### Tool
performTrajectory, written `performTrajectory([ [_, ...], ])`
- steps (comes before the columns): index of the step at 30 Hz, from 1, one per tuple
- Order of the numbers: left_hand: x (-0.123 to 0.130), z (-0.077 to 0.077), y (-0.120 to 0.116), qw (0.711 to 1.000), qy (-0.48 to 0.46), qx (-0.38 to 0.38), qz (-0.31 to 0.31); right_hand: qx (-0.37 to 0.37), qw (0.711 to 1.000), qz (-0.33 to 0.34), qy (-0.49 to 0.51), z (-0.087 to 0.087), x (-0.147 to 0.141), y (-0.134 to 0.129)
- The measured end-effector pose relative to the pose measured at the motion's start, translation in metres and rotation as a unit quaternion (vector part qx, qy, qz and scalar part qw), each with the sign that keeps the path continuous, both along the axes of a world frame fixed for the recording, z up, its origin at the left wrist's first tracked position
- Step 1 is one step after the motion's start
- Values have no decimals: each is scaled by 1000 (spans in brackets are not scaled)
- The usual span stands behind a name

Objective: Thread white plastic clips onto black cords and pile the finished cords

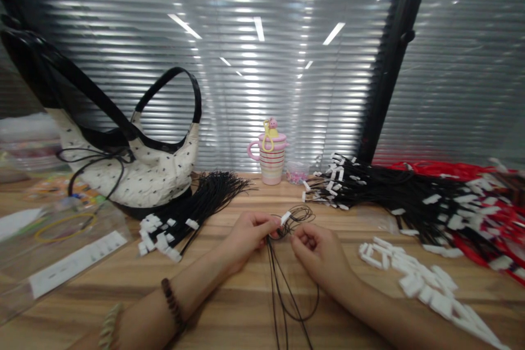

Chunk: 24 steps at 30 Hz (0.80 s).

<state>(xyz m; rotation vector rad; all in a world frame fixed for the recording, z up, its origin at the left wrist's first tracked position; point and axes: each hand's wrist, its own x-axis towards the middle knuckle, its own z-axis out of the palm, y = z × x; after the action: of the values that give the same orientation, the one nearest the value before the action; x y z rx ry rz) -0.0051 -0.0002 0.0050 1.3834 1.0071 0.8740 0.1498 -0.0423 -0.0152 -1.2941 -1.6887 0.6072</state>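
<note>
In the middle of the table my left hand (256, 232) pinches black cords (279, 279) between thumb and fingers. A small white tag (286, 217) shows at its fingertips. The cords loop in a loose tangle beyond the fingers, and long ends trail toward me over the table edge. My right hand (314, 246) is just to the right, its thumb and index finger closed at the edge of the tangle. What sits between those fingertips, probably a thin cord, is too small to make out.
A spotted white bag (159, 175) with black straps stands at the left, beside a bundle of tagged black cords (213, 197). A pink striped mug (272, 164) is at the back. White tags (426, 284) lie at right, below more black cords (381, 186) and red cords (471, 251).
</note>
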Motion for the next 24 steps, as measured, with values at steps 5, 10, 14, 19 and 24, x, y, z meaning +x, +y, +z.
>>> performTrajectory([
  [5,-1,1,-1,1000,10,3,-8,16,1000,7,-9,-1,2,0],
  [10,-1,1,-1,1000,0,-3,-10,20,1000,8,-16,0,1,0],
  [14,-2,0,-1,1000,5,1,-21,19,1000,11,-22,0,1,-1],
  [19,-2,-1,-1,1000,4,1,-30,20,999,14,-31,1,1,-3],
  [24,-2,1,0,999,11,2,-37,33,999,18,-36,2,1,-4],
])
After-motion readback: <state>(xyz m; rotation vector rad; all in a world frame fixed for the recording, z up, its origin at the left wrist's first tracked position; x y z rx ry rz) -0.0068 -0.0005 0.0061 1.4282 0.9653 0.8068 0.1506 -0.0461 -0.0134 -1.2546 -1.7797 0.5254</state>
